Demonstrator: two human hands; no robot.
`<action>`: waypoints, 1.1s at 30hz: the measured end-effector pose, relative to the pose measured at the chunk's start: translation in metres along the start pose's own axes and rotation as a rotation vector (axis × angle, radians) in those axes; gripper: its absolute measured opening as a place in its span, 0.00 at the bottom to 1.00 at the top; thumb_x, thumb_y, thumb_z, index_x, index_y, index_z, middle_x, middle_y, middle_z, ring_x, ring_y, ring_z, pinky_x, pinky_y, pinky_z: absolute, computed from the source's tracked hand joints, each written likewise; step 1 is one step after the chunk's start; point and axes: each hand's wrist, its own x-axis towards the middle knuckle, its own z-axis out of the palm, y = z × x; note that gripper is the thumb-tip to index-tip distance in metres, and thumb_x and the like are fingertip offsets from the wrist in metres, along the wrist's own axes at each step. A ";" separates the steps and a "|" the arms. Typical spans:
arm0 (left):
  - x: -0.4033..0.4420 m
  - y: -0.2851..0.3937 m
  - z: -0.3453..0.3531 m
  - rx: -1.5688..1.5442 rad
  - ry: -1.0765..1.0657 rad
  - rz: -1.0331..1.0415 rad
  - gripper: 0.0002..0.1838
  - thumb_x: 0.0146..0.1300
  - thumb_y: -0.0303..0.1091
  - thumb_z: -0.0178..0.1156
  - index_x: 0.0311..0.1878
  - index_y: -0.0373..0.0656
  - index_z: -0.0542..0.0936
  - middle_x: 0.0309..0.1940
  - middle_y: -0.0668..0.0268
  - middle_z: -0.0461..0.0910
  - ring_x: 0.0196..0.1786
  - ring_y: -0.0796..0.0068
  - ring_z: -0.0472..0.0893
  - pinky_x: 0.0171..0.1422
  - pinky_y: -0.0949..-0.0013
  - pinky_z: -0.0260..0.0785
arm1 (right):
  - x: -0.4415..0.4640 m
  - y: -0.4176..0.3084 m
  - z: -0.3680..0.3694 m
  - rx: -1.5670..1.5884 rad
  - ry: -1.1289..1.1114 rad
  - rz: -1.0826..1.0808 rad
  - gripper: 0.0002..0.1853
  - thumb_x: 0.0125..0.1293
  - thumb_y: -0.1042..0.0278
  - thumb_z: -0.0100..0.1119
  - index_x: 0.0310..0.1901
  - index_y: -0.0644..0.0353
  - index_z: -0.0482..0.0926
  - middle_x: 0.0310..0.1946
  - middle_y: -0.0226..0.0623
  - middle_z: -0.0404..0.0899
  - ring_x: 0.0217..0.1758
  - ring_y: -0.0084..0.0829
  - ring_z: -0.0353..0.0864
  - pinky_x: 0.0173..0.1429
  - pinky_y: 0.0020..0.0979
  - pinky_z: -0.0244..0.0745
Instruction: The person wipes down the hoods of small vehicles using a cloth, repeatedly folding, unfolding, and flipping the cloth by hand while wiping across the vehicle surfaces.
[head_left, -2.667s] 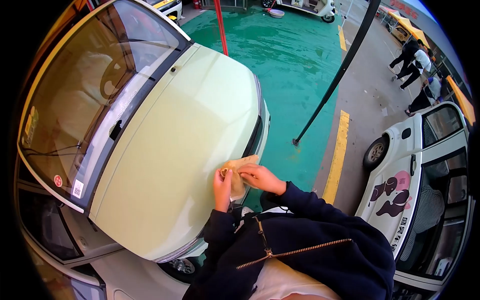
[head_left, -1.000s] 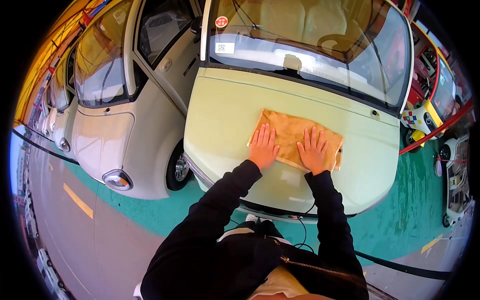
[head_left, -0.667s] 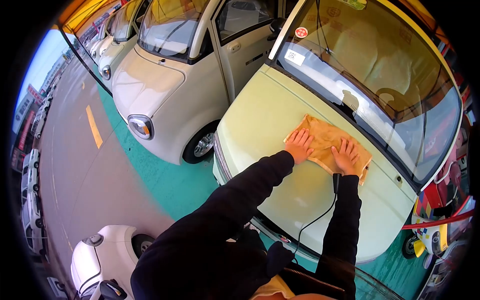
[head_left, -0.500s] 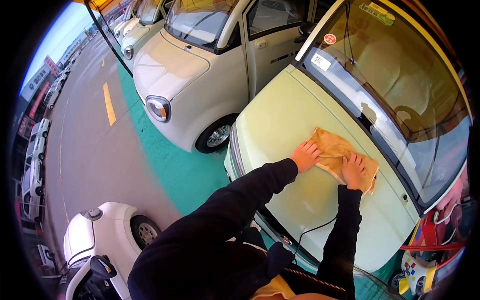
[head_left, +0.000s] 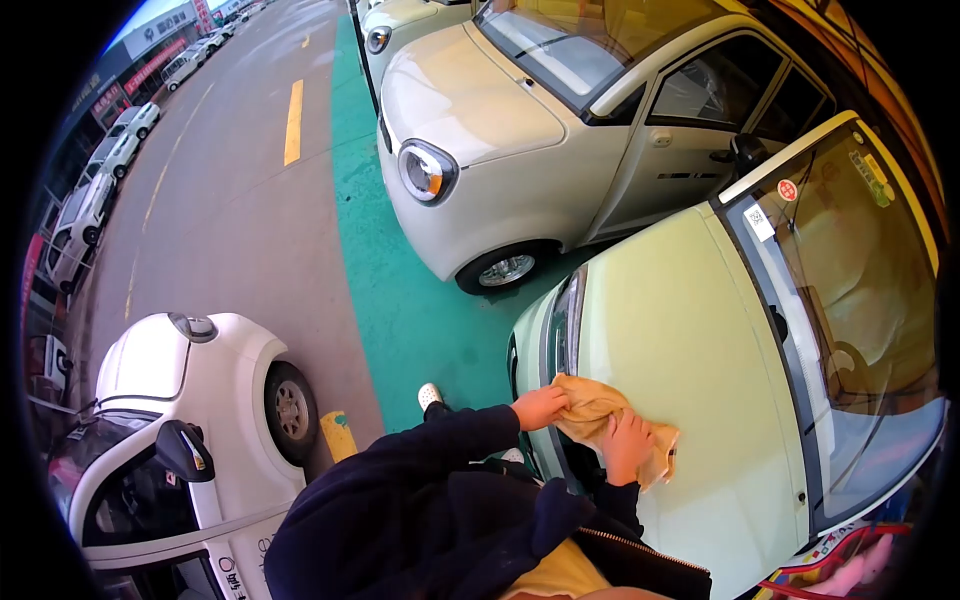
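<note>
A tan cleaning cloth (head_left: 592, 397) lies crumpled on the front part of a pale green car's hood (head_left: 690, 350), partly over the front edge. My left hand (head_left: 541, 407) pinches the cloth's left corner by the car's front trim. Lower and to the right, my right hand (head_left: 627, 444) presses down on the cloth, its fingers curled into the folds. Both arms wear dark sleeves.
A cream car (head_left: 500, 110) stands close beside the green one. Behind me at left is a white car (head_left: 220, 370) with a protruding mirror (head_left: 184, 450). Green-painted ground (head_left: 385, 300) runs between them. The windshield (head_left: 850, 260) rises beyond the hood.
Both hands have drawn the cloth from the upper hood near the windshield down to the front edge. The cloth is more bunched, and the camera view has shifted.
</note>
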 end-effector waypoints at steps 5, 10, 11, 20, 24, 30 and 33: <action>-0.105 -0.064 -0.093 -0.244 -0.259 -0.198 0.26 0.54 0.46 0.67 0.53 0.44 0.73 0.50 0.59 0.75 0.52 0.57 0.75 0.56 0.61 0.67 | 0.022 -0.110 -0.024 0.762 -0.396 -0.479 0.16 0.56 0.56 0.64 0.38 0.60 0.77 0.32 0.42 0.80 0.38 0.45 0.77 0.42 0.42 0.71; -0.183 -0.090 -0.226 -0.052 0.216 -0.280 0.55 0.44 0.56 0.72 0.72 0.45 0.55 0.66 0.53 0.63 0.66 0.50 0.65 0.69 0.57 0.59 | 0.070 -0.272 -0.069 0.992 -0.293 -0.977 0.15 0.53 0.60 0.68 0.39 0.59 0.78 0.32 0.39 0.78 0.39 0.42 0.76 0.46 0.38 0.71; -0.194 -0.098 -0.245 -0.040 0.296 -0.258 0.52 0.44 0.55 0.73 0.70 0.44 0.59 0.68 0.53 0.61 0.68 0.49 0.63 0.70 0.57 0.56 | 0.081 -0.301 -0.076 1.031 -0.267 -1.162 0.15 0.52 0.62 0.69 0.39 0.58 0.78 0.33 0.37 0.77 0.40 0.40 0.75 0.47 0.37 0.71; -0.241 -0.103 -0.328 -0.177 0.950 -0.787 0.27 0.53 0.53 0.69 0.26 0.34 0.73 0.18 0.54 0.70 0.21 0.68 0.68 0.28 0.63 0.63 | 0.139 -0.489 -0.101 1.087 -0.244 -1.571 0.12 0.53 0.71 0.63 0.41 0.54 0.79 0.38 0.32 0.75 0.44 0.37 0.75 0.51 0.37 0.69; -0.260 -0.116 -0.330 -0.376 1.163 -0.908 0.20 0.58 0.46 0.66 0.32 0.35 0.76 0.25 0.58 0.75 0.31 0.74 0.77 0.36 0.69 0.68 | 0.133 -0.536 -0.087 1.065 -0.366 -1.566 0.21 0.57 0.73 0.59 0.55 0.55 0.75 0.46 0.39 0.72 0.49 0.40 0.73 0.57 0.37 0.68; -0.267 -0.129 -0.372 -0.356 1.377 -0.693 0.15 0.61 0.36 0.63 0.43 0.32 0.77 0.54 0.56 0.75 0.56 0.65 0.75 0.59 0.68 0.65 | 0.123 -0.604 -0.033 1.521 -1.875 -0.655 0.32 0.72 0.58 0.49 0.71 0.63 0.51 0.65 0.44 0.58 0.67 0.34 0.61 0.68 0.38 0.58; -0.248 -0.155 -0.419 -0.470 1.302 -0.576 0.15 0.63 0.34 0.62 0.45 0.32 0.77 0.55 0.60 0.73 0.57 0.71 0.71 0.61 0.69 0.62 | 0.144 -0.641 -0.011 1.581 -2.168 -0.487 0.34 0.73 0.42 0.36 0.71 0.60 0.54 0.69 0.41 0.58 0.69 0.31 0.61 0.70 0.37 0.55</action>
